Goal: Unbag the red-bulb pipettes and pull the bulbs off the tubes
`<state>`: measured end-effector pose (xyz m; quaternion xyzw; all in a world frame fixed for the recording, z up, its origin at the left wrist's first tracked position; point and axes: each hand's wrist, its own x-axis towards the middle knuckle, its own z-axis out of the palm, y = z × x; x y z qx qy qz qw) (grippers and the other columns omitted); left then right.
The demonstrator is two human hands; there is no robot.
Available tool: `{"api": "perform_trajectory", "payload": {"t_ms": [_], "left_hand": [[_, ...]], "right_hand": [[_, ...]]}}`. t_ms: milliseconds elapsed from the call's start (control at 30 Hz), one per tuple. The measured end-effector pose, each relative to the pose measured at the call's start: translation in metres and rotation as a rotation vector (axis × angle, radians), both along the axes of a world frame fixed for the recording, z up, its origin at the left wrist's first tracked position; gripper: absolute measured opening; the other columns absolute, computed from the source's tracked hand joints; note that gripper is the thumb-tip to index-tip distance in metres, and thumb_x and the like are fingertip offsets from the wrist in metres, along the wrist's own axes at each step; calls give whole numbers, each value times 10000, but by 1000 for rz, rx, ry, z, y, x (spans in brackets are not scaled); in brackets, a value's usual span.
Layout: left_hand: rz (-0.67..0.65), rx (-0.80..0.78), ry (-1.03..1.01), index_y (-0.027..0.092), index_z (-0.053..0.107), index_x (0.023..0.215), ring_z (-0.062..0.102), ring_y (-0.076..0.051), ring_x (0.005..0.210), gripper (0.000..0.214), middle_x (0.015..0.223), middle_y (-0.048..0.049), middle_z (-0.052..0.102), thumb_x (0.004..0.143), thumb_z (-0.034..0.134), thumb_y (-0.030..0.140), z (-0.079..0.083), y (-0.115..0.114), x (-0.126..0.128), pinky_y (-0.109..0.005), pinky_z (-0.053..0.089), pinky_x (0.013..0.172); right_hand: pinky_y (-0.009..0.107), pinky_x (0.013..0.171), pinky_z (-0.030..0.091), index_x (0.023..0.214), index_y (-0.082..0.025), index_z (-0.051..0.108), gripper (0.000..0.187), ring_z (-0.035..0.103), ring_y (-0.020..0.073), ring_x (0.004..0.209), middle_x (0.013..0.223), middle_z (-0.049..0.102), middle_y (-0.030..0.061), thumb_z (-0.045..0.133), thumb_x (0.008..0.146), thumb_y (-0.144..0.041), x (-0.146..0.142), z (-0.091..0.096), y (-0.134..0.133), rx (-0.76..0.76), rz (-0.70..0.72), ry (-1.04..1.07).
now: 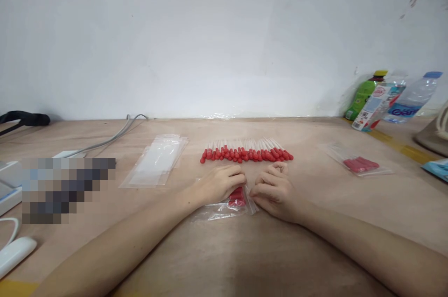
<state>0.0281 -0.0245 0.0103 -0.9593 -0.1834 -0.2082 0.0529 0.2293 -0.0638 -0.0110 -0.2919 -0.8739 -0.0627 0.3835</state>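
A clear zip bag [220,213] with red-ended pieces [237,197] inside lies flat on the table in front of me. My left hand [220,182] rests over it, fingers curled down onto the bag and partly covering the red ends. At the bag's right end, my right hand [276,192] has its fingers bent, with thumb and forefinger closed at the plastic edge. Just beyond both hands is a row of droppers [247,152], their red bulbs towards me and thin clear stems pointing to the wall.
Flat clear bags [154,161] are stacked to the left. A filled bag [362,166] of red-ended pieces lies right. Bottles [413,98] and a carton [378,105] stand at the back right. Grey cables [115,137] and a white mouse-like object [16,255] are on the left.
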Motion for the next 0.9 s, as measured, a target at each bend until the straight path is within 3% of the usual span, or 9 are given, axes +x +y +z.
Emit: {"api": "perform_trajectory", "payload": {"t_ms": [333, 533, 900], "left_hand": [[-49, -92, 4, 179, 541, 1065, 552, -154, 980, 225, 1120, -51, 579, 871, 428, 171, 0, 1, 0, -260, 442, 837], [-87, -44, -89, 174, 619, 918, 591, -132, 894, 197, 1012, -46, 629, 871, 427, 172, -5, 5, -1, -241, 472, 788], [-147, 24, -142, 186, 621, 842, 600, -118, 863, 191, 978, -40, 634, 872, 435, 218, -26, 13, -8, -223, 490, 750]], "right_hand": [[337, 734, 233, 713, -225, 622, 92, 419, 129, 690, 674, 572, -17, 585, 778, -278, -1, -2, 2, -5, -48, 56], [336, 724, 229, 711, -261, 649, 78, 403, 119, 666, 645, 559, -31, 600, 768, -240, 0, -3, 3, 45, 17, 45], [331, 711, 230, 728, -254, 637, 90, 401, 112, 646, 632, 548, -31, 571, 788, -241, 1, 0, 0, 77, 15, 4]]}}
